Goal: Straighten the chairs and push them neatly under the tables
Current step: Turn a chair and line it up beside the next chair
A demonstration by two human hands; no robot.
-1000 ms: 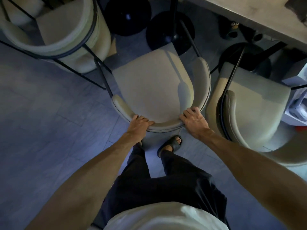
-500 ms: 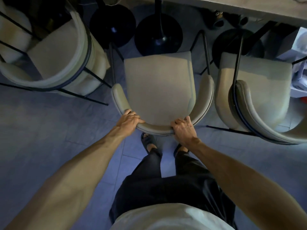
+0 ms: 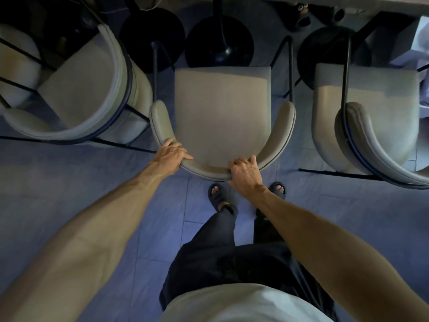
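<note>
Now squared up, the middle chair faces the counter head-on, where a second ago it sat skewed with its front swung to the person's right. Both hands hold its curved backrest: the left hand has its fingers curled closed over the rail's left bend, and the right hand is wrapped shut on the rail near its centre. The seat's front edge now lies just beside the round black pedestal base, so straightening looks done and the push under the counter appears only part finished. A left chair stands turned at an angle and a right chair sits close alongside, both likely awaiting attention. The floor is grey tile in dim, bluish light. Only a pale strip of the counter edge shows at the top of the view. Dark sandals stand just behind the chair.
</note>
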